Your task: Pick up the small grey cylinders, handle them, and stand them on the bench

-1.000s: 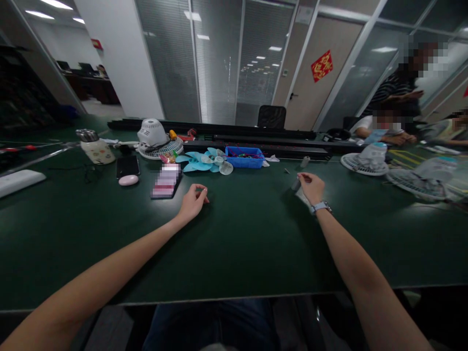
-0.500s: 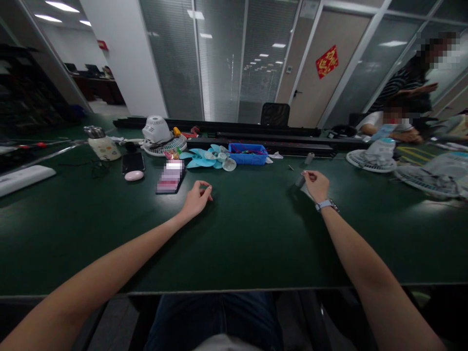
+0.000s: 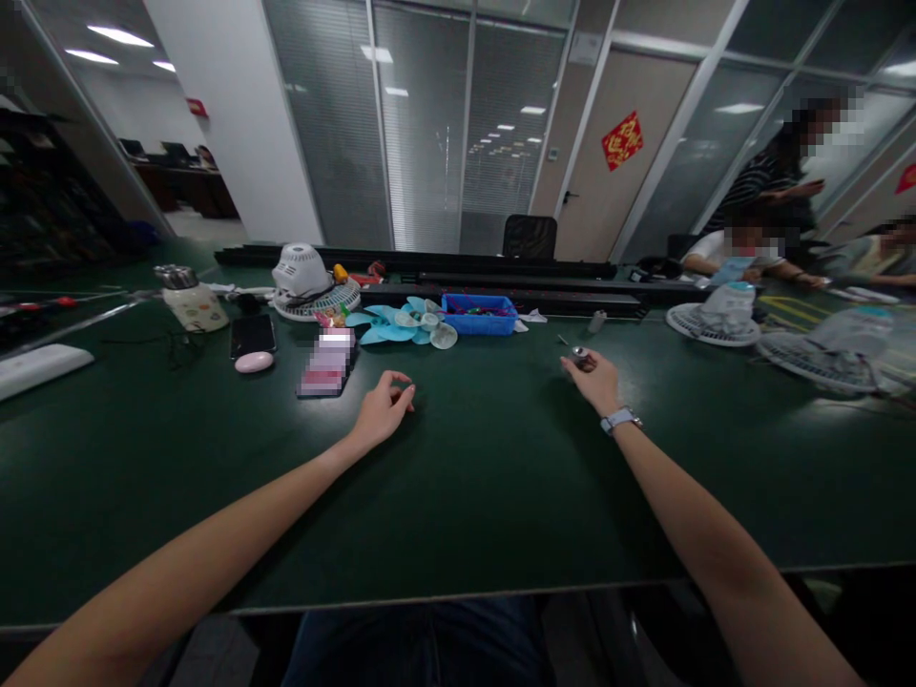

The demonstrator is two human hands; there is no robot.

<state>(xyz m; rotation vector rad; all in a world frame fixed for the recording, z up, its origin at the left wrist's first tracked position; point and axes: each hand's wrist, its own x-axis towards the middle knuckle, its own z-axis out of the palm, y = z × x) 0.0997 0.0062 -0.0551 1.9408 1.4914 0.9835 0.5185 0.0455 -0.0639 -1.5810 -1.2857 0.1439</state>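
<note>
Silvery cylinder (image 3: 580,354), round end now uppermost

A dark green table (image 3: 458,496) is stretching out in front of a black mesh chair (image 3: 530,237), while a glass partition (image 3: 422,105) with slatted blinds (image 3: 426,186) is rising behind the chair and to its left. Right of the chair, a pale door (image 3: 644,84) is bearing a red-and-gold diamond poster (image 3: 622,140). Well left of the chair, beyond a white pillar (image 3: 243,114), ceiling lights (image 3: 119,36) are shining over a brown desk (image 3: 207,193).
</note>
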